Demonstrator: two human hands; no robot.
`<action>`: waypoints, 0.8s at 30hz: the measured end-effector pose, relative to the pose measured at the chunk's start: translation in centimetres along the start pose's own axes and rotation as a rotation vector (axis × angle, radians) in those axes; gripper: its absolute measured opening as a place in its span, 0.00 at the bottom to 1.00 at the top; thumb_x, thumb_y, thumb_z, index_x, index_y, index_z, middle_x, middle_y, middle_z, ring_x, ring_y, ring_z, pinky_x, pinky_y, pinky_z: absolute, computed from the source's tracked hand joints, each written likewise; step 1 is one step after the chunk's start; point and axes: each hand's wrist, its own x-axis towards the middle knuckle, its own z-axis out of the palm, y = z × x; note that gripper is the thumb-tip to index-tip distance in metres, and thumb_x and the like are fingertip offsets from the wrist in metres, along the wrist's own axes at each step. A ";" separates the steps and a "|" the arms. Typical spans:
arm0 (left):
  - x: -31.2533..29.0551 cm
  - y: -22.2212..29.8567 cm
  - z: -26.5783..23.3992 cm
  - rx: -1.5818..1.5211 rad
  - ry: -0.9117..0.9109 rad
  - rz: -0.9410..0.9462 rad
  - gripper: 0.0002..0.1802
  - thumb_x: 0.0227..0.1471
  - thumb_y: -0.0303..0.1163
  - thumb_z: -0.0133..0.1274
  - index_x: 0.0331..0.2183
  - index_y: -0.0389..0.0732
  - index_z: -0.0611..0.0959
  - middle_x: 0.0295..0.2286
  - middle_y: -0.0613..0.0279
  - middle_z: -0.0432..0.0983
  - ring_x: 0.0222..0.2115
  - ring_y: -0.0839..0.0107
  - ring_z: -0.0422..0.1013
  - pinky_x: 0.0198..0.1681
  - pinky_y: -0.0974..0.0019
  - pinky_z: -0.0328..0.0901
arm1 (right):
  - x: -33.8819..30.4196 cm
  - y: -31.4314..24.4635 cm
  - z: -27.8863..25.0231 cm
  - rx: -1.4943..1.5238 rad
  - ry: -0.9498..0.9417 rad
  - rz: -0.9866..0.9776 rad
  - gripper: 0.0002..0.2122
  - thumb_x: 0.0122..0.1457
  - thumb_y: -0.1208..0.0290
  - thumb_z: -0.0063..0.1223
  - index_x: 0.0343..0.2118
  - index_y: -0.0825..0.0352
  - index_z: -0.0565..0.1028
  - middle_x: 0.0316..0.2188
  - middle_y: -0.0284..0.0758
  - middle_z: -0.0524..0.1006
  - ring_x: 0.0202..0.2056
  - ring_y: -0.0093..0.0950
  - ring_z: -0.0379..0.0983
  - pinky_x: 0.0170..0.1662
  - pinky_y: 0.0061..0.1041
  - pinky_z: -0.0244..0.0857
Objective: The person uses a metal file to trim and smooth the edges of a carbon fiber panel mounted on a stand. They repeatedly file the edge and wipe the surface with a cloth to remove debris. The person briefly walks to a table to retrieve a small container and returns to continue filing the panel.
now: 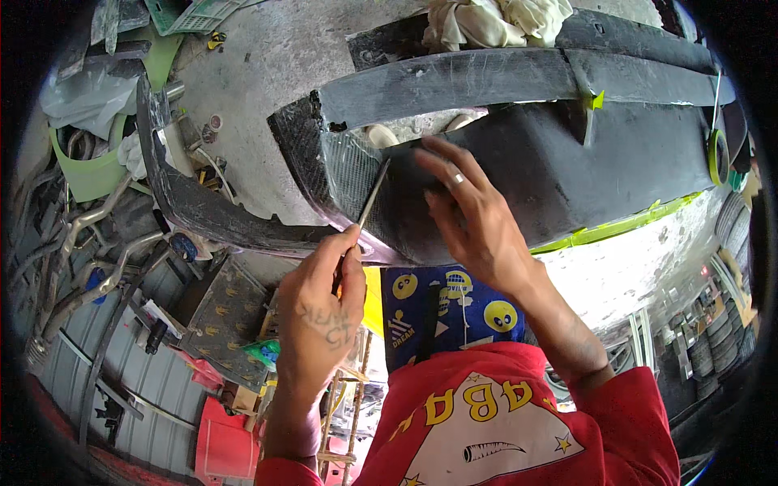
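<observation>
My left hand point(320, 304) is closed around a thin, straight metal tool point(374, 193); its grip end is hidden in my fingers, and whether it is a file or a screwdriver I cannot tell. The tip reaches the edge between a mesh-textured section point(352, 170) and the smooth dark face of a car bumper point(527, 174). Over that smooth face is my right hand point(478, 223), fingers apart and slightly blurred, holding nothing. Whether it touches the surface is unclear. Yellow-green masking tape point(624, 223) runs along the bumper's near edge.
A roll of green tape point(718, 158) hangs at the bumper's right end. Crumpled cream cloth point(494, 24) lies on the far side. Left of me are another curved black bumper piece point(219, 223), metal pipes point(105, 211) and a green part point(89, 166). Tyres point(721, 340) are stacked at right.
</observation>
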 end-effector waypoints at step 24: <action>-3.0 -2.7 6.4 -0.182 0.231 -0.017 0.14 0.63 0.21 0.54 0.50 0.32 0.80 0.34 0.46 0.82 0.30 0.59 0.81 0.33 0.63 0.73 | 1.9 0.7 -0.7 0.085 -0.029 0.094 0.17 0.67 0.80 0.48 0.58 0.74 0.72 0.51 0.49 0.77 0.31 0.34 0.82 0.34 0.27 0.76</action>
